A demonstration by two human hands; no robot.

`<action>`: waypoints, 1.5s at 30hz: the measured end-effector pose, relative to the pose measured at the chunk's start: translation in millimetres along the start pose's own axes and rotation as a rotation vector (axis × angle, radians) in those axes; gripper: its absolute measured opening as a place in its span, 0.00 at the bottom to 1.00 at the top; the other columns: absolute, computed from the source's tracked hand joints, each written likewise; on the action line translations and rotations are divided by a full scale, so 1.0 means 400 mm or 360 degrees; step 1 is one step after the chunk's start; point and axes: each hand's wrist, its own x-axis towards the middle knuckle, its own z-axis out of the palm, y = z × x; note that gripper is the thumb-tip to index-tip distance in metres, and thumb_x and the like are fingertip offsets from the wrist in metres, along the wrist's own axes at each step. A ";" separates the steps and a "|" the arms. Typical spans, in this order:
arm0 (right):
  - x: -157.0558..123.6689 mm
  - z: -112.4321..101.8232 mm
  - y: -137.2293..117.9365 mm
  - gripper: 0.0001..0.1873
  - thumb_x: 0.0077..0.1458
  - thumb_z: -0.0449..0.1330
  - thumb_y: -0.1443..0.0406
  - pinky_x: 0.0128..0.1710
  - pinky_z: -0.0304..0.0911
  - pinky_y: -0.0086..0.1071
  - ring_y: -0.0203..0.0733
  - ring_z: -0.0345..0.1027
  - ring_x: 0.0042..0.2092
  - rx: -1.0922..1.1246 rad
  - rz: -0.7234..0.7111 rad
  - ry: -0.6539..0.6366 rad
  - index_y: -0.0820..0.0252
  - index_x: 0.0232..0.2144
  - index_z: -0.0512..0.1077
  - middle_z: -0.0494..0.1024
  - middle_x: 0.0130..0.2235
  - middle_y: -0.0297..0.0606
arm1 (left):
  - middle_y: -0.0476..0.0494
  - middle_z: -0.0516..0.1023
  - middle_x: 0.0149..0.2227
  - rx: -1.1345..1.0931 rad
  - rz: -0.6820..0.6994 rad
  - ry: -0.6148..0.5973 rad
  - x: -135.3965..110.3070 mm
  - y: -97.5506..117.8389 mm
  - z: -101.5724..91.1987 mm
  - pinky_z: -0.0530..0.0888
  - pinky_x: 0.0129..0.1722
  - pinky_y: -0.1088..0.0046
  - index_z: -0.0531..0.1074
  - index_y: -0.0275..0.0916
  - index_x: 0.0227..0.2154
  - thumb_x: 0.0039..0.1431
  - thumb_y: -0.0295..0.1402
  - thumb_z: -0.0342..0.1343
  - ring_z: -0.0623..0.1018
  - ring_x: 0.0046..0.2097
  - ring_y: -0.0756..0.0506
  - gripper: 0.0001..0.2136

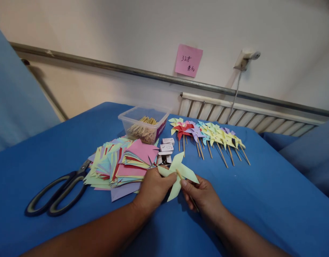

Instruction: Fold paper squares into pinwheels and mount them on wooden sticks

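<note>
A pale green paper pinwheel (190,172) is between my two hands, its blades spread. My left hand (156,184) pinches it from the left, thumb close to the centre. My right hand (202,192) closes round the wooden stick (179,174), which lies across the pinwheel's centre and shows again below the fingers. My fingers behind the paper are partly hidden. Just beyond my left hand lies a stack of coloured paper squares (119,164). An opened small box (164,159) with dark contents stands behind the pinwheel, with two white boxes (167,147) beyond it.
Large scissors (60,191) lie left of the paper. A clear plastic tub (124,117) of wooden sticks (144,129) stands at the back. Several finished pinwheels (207,134) lie in a row at the back right. Blue cloth (261,200) covers the table, against a wall with a radiator (215,110).
</note>
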 end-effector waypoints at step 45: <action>-0.001 0.003 -0.002 0.22 0.41 0.63 0.49 0.10 0.45 0.21 0.27 0.53 0.12 -0.0089 0.0016 0.0082 0.61 0.23 0.63 0.65 0.14 0.25 | 0.52 0.68 0.17 0.0056 -0.0015 -0.0017 0.000 0.000 -0.008 0.61 0.19 0.79 0.70 0.35 0.19 0.47 0.37 0.57 0.65 0.21 0.52 0.10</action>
